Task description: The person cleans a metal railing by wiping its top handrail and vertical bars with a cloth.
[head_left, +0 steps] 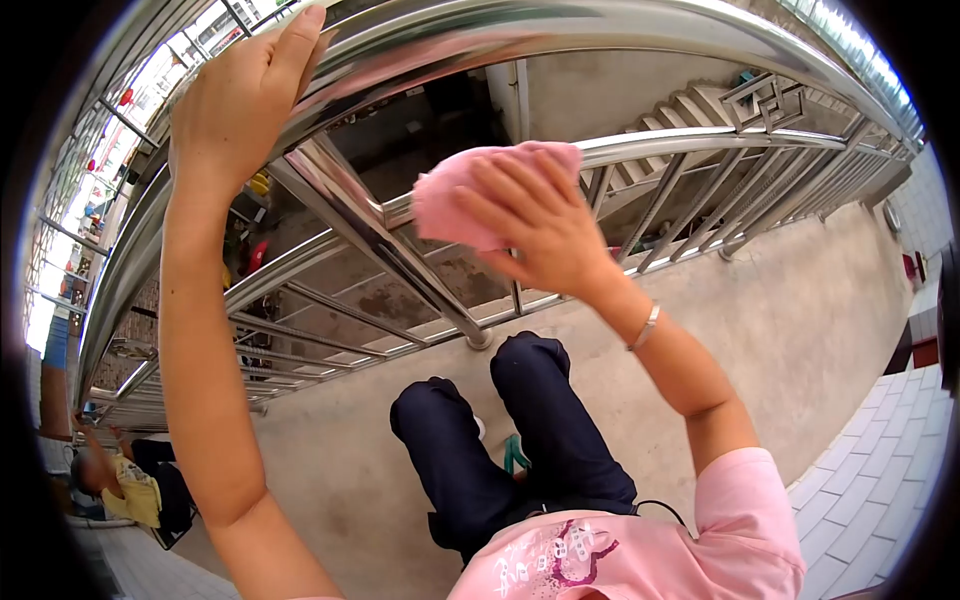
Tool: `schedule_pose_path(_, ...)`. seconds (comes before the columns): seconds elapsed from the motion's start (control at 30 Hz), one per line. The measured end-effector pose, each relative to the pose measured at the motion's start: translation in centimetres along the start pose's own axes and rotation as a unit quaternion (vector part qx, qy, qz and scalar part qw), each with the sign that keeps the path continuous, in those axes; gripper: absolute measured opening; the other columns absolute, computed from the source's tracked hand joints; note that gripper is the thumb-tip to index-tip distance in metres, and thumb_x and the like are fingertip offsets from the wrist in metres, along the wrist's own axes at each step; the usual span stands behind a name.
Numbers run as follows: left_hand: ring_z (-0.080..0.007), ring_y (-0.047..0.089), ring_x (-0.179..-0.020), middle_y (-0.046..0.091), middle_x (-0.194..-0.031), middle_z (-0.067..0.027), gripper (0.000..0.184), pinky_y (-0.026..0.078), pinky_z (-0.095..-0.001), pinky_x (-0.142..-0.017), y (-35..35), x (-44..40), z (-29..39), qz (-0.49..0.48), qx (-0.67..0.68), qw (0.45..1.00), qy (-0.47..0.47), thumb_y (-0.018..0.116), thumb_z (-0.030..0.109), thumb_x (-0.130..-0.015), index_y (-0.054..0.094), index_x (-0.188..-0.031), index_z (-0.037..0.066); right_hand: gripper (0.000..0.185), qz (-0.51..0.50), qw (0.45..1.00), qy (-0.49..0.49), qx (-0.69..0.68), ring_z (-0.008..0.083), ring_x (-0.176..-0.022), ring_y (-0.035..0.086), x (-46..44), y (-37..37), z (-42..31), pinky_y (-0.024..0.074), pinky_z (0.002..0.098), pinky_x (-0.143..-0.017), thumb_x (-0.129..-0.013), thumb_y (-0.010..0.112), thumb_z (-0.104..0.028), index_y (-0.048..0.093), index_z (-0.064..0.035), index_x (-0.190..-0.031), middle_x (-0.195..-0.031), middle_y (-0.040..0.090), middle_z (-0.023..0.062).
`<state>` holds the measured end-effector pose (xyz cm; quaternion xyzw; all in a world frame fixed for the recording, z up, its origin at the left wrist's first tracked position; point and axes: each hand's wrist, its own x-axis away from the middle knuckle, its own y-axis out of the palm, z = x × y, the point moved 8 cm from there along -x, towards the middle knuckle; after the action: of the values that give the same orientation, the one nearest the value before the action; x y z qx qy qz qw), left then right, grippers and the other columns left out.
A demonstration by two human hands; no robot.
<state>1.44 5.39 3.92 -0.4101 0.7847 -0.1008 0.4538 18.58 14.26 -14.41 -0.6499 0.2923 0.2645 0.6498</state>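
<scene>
My left hand [240, 95] is wrapped over the thick, shiny metal handrail [480, 30] at the upper left, its thumb lying along the top. My right hand [545, 220] holds a folded pink cloth [450, 205] with its fingers spread across it. The cloth rests over the thinner middle rail [690, 137], just right of a square metal post [375, 245], and hides that stretch of rail. A bracelet circles my right wrist.
Slanting metal bars [655, 215] run below the middle rail. Beyond the railing, concrete stairs [690, 110] go down. Another person in a yellow top [135, 490] sits at lower left. A white tiled wall [880, 470] stands at right, above the concrete floor [760, 320].
</scene>
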Motion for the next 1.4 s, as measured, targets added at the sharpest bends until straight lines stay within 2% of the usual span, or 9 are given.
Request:
schedule_pose_path(0.33, -0.0161, 0.046, -0.060, 0.046, -0.060, -0.0033, 0.046, 0.036, -0.0311, -0.064, 1.1, 0.4, -2.9, -0.108, 0.174, 0.946, -0.250, 0.038, 0.045, -0.100, 0.066, -0.122, 0.015, 0.045, 0.049, 0.971, 0.066, 0.226, 0.0268, -0.113, 0.053, 5.3, -7.8, 12.9, 0.0367, 0.0428, -0.104, -0.082, 0.068, -0.015, 0.059, -0.0154, -0.126, -0.121, 0.059, 0.0034)
schedule_pose_path(0.53, -0.0192, 0.052, -0.067, 0.055, -0.068, -0.0044, 0.041, 0.039, -0.0316, -0.068, 2.4, 0.6, -4.1, -0.204, 0.147, 0.935, -0.250, 0.039, 0.038, -0.102, 0.060, -0.129, 0.014, 0.038, 0.221, 0.932, 0.277, -0.080, 0.0231, -0.109, 0.056, 9.6, -4.1, 11.8, 0.0457, 0.0324, -0.093, -0.084, 0.063, 0.000, 0.059, -0.0077, -0.121, -0.118, 0.056, 0.0086)
schedule_pose_path(0.73, -0.0218, 0.065, -0.084, 0.068, -0.092, -0.0119, 0.037, 0.045, -0.0268, -0.071, 0.8, 0.5, -2.0, 0.000, -0.052, 0.992, 0.117, 0.040, 0.030, -0.103, 0.057, -0.131, 0.013, 0.045, 0.282, 0.830, 0.406, -0.257, 0.0161, -0.089, 0.059, 9.8, 4.1, 11.6, 0.0486, 0.0299, -0.077, -0.088, 0.069, -0.016, 0.045, 0.0012, -0.122, -0.100, 0.060, 0.0109)
schedule_pose_path(0.8, -0.0223, 0.065, -0.085, 0.068, -0.099, -0.0129, 0.037, 0.048, -0.0307, -0.071, 0.0, 0.7, -1.8, -0.038, 0.035, 0.999, 0.004, 0.041, 0.025, -0.103, 0.053, -0.135, 0.013, 0.033, 0.272, 0.837, 0.394, -0.264, 0.0126, -0.075, 0.058, 9.8, 5.4, 12.0, 0.0477, 0.0260, -0.065, -0.090, 0.065, -0.010, 0.047, 0.0002, -0.116, -0.091, 0.060, 0.0079)
schedule_pose_path(0.87, -0.0221, 0.065, -0.091, 0.067, -0.106, -0.0108, 0.038, 0.050, -0.0363, -0.079, 1.4, 1.3, -3.4, -0.184, 0.169, 0.898, -0.361, 0.040, 0.024, -0.103, 0.051, -0.138, 0.012, 0.022, 0.262, 0.844, 0.385, -0.265, 0.0092, -0.061, 0.057, 10.8, 6.5, 12.2, 0.0469, 0.0222, -0.053, -0.091, 0.062, -0.004, 0.050, -0.0007, -0.109, -0.081, 0.061, 0.0050)
schedule_pose_path(0.93, -0.0234, 0.064, -0.101, 0.065, -0.118, -0.0112, 0.039, 0.048, -0.0347, -0.090, 1.4, 1.0, -3.8, -0.118, 0.035, 0.989, -0.078, 0.037, 0.027, -0.103, 0.055, -0.134, 0.011, 0.028, 0.256, 0.804, 0.412, -0.344, 0.0066, -0.051, 0.050, 12.8, 9.3, 12.2, 0.0418, 0.0231, -0.050, -0.090, 0.064, -0.008, 0.054, -0.0005, -0.115, -0.075, 0.060, 0.0012)
schedule_pose_path(1.13, -0.0242, 0.062, -0.106, 0.063, -0.122, -0.0115, 0.040, 0.044, -0.0326, -0.095, 0.5, 1.0, -4.2, -0.060, 0.040, 0.995, -0.067, 0.035, 0.026, -0.103, 0.057, -0.133, 0.010, 0.017, 0.198, 0.765, 0.472, -0.391, 0.0044, -0.044, 0.041, 20.8, 17.4, 11.6, 0.0294, 0.0221, -0.042, -0.093, 0.056, -0.004, 0.060, -0.0036, -0.109, -0.066, 0.052, -0.0019)
schedule_pose_path(1.2, -0.0245, 0.062, -0.108, 0.063, -0.123, -0.0116, 0.040, 0.043, -0.0319, -0.097, 0.3, 0.9, -4.1, -0.048, 0.041, 0.996, -0.058, 0.035, 0.026, -0.103, 0.057, -0.132, 0.010, 0.019, 0.174, 0.845, 0.450, -0.229, 0.0125, -0.067, 0.059, 22.8, 18.1, 11.1, 0.0466, 0.0270, -0.065, -0.092, 0.058, -0.007, 0.060, -0.0033, -0.110, -0.079, 0.065, 0.0036)
schedule_pose_path(1.4, -0.0230, 0.055, -0.122, 0.055, -0.136, -0.0147, 0.044, 0.036, -0.0264, -0.104, 0.1, 0.4, -1.3, -0.098, -0.078, 0.992, 0.019, 0.037, 0.031, -0.102, 0.056, -0.133, 0.006, 0.016, 0.039, 0.780, 0.472, -0.409, 0.0194, -0.085, 0.066, 34.6, 32.8, 14.0, 0.0495, 0.0303, -0.079, -0.090, 0.063, -0.013, 0.066, -0.0072, -0.104, -0.089, 0.069, 0.0075)
